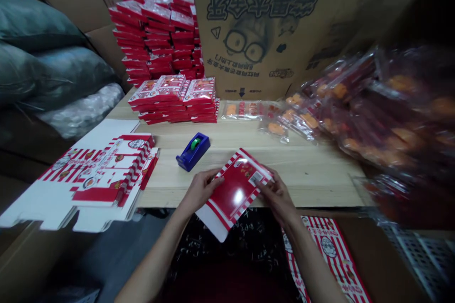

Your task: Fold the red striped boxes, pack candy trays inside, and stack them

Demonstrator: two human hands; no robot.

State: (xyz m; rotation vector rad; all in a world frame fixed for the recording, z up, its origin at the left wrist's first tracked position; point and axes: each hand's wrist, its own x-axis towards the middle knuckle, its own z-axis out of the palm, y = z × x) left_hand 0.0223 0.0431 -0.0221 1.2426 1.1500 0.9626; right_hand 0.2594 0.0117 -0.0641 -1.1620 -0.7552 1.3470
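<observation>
Head camera shows me the red carton (232, 194) over the near edge of the table (320, 180), left hand (202, 190) and right hand (279, 195) pinching opposite sides. I judge it light, slick, crushable card, best gripped by its edges.

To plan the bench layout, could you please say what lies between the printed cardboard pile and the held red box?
The head view shows the blue tape dispenser on the table, then the left hand holding the red box.
</observation>
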